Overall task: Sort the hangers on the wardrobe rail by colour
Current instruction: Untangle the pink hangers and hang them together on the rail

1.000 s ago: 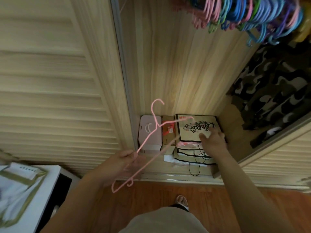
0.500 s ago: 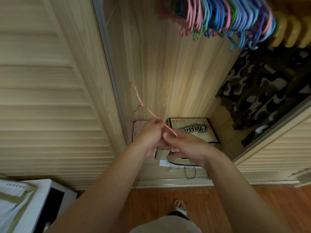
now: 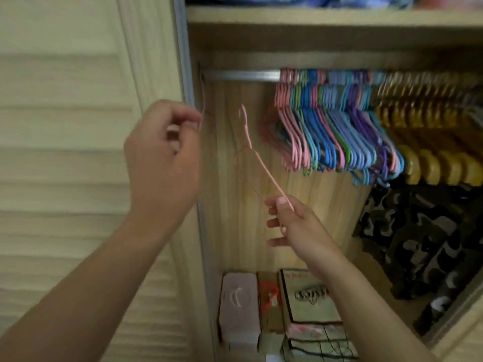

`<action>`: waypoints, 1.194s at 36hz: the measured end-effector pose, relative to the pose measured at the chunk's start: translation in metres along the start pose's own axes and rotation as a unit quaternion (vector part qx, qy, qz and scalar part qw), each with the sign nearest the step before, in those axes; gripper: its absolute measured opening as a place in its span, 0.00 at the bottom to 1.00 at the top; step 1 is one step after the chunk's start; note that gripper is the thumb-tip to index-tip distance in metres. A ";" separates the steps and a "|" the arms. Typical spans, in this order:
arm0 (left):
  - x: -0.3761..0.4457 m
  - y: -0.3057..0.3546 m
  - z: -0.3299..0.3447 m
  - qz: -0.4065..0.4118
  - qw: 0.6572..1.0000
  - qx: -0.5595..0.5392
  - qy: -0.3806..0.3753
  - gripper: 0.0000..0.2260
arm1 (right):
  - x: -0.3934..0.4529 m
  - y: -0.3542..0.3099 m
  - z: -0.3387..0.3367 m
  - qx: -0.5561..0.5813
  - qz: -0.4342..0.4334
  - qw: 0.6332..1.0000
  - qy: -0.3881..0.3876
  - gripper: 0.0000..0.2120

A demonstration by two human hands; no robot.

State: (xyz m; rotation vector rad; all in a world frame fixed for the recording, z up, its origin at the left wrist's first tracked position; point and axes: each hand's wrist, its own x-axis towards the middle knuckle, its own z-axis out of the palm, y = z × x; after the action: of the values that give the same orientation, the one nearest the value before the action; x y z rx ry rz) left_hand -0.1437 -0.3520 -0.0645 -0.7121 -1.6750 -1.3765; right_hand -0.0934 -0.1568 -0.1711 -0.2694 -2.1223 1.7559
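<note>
Pinching a thin pink hanger by its lower arm, the right hand lifts it toward the bare rail; the left hand grips another pink wire. Light and springy, it seems best held near the neck

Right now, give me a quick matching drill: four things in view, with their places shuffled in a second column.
Things:
1. pink hanger
2. yellow hangers
3. pink box
4. camouflage garment

Places:
A. wardrobe floor, far left
B. in the right hand
C. below the yellow hangers
D. right end of the rail

Pairs: 1-B, 2-D, 3-A, 4-C
</note>
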 end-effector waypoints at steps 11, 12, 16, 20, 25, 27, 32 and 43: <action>0.092 -0.027 0.007 0.133 0.933 0.334 -0.010 0.37 | 0.072 -0.056 0.028 0.006 -0.072 0.996 0.048 0.11; 0.094 -0.032 0.006 0.147 0.924 0.353 -0.015 0.37 | 0.083 -0.057 0.030 -0.012 -0.079 0.995 0.061 0.13; 0.091 -0.051 0.001 0.229 0.915 0.333 -0.005 0.35 | 0.128 -0.052 0.041 -0.076 -0.097 0.988 0.093 0.23; 0.090 -0.056 0.002 0.244 0.918 0.312 -0.004 0.33 | 0.146 -0.057 0.049 -0.129 -0.105 0.982 0.086 0.19; 0.091 -0.059 0.003 0.252 0.921 0.297 -0.001 0.33 | 0.156 -0.043 0.067 -0.136 -0.093 0.986 0.037 0.19; 0.092 -0.060 0.004 0.261 0.920 0.292 0.003 0.32 | 0.157 -0.041 0.075 -0.141 -0.094 0.985 0.019 0.19; 0.092 -0.059 0.004 0.278 0.915 0.293 0.010 0.32 | 0.158 -0.046 0.101 -0.163 -0.119 0.979 -0.042 0.22; 0.095 -0.062 0.005 0.289 0.913 0.289 0.023 0.32 | 0.161 -0.038 0.109 -0.250 -0.155 0.950 -0.105 0.29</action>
State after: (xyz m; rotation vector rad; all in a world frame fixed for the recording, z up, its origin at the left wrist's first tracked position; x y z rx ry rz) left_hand -0.2434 -0.3693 -0.0135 -0.7278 -1.5433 -0.4430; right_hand -0.2803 -0.2028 -0.1248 0.1268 -2.5731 1.0936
